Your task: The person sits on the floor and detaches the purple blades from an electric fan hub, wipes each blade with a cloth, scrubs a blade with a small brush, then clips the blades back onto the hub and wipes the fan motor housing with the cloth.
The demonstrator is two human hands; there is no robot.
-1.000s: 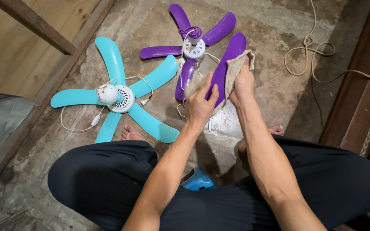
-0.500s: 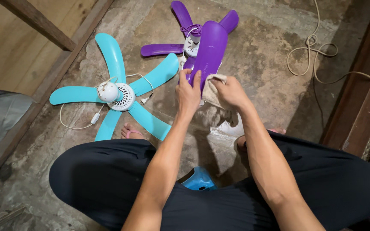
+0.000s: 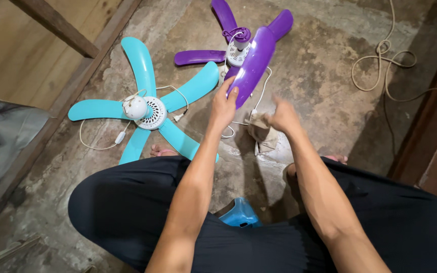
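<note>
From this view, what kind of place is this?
Probably a plain home or workshop floor: rough stained concrete floor, wooden plank wall, loose pale cord, and two small plastic ceiling fans, turquoise and purple.

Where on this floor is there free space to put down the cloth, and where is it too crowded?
Bare concrete lies right of the purple fan, between it and the pale cord by the wall, and ahead of the right knee. A smaller patch lies left of the teal fan, along the wooden beam. Between the fans it is crowded: blades, white cables, left hand, right hand holding the cloth.
</note>
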